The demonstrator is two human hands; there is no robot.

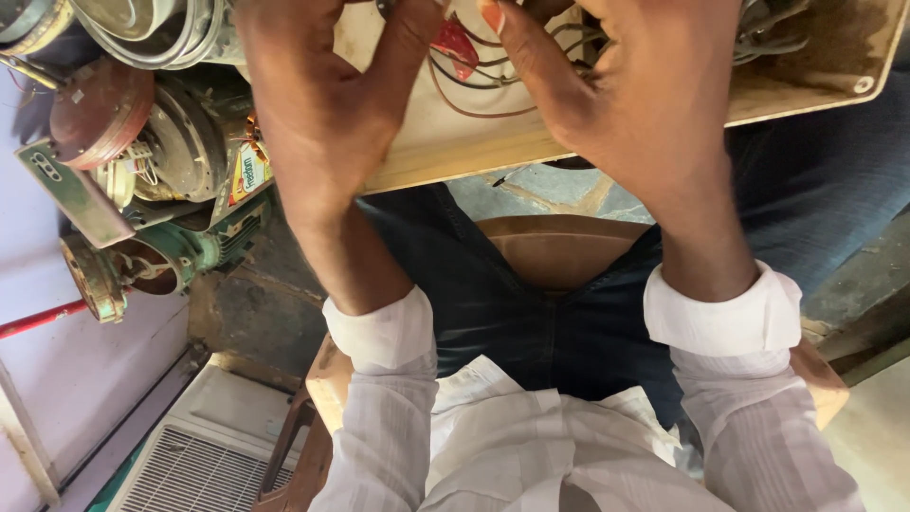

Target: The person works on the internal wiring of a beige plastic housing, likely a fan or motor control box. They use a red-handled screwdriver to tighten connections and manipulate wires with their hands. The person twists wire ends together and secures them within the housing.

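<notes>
A: What do the two hands hold?

B: The left hand (322, 114) and the right hand (635, 104) meet over a bundle of thin wires (474, 90) with a red piece (455, 45) among them. The fingertips run out of view at the upper edge, so whether either grip is pinched on a wire or merely spread above it cannot be told.

A: Where do the wires lie?

B: On a pale wooden board (455, 156) resting across the lap, near its far edge, between the two thumbs.

A: How would they handle?

B: Judged light, limp and springy; the insulation looks smooth, and the joints are probably fragile. A hold on the sheathed length, close to the red piece, seems safer than pulling at a bare end.

A: What surrounds the board?

B: Off its left edge, a heap of stripped motor parts (161, 161): metal housings, a green casing, copper windings. At its right corner lies more grey cable (773, 24). Below, a white grille (204, 465) sits on the floor. The heap crowds the left wrist.
</notes>
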